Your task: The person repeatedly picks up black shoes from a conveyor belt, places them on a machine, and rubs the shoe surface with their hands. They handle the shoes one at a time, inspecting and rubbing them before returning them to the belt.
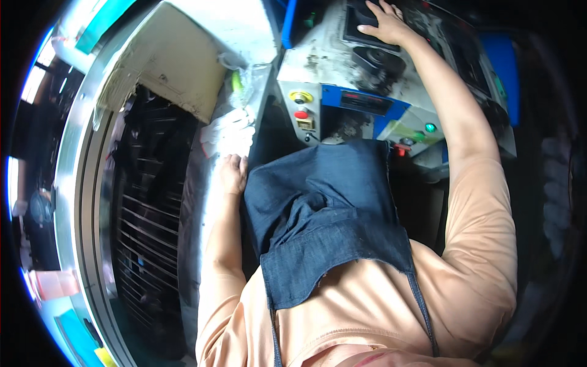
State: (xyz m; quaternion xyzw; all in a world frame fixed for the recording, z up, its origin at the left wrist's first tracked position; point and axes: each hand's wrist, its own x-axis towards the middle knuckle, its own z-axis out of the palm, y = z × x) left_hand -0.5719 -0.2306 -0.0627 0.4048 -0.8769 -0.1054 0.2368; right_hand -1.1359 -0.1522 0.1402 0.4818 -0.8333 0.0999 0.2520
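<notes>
My right hand (pixel 386 25) reaches far forward over the machine (pixel 330 55). Its fingers are spread over a dark, flat black panel (pixel 361 27) on the machine's top, and it holds nothing. Low on the left, my left hand (pixel 233 175) rests on a pale ledge, its fingers curled and its palm hidden. Just beyond its fingertips lie crumpled white gloves (pixel 231 133), close to the hand or touching it. Whether anything is inside the left hand cannot be seen.
A red push button (pixel 301 114) and a yellow-ringed switch (pixel 299 98) sit on the machine's front, with a green button (pixel 430 128) to the right. A torn cardboard piece (pixel 171 61) stands over a dark slatted rack (pixel 150 214). Clear plastic with something green (pixel 237 81) lies beyond the gloves.
</notes>
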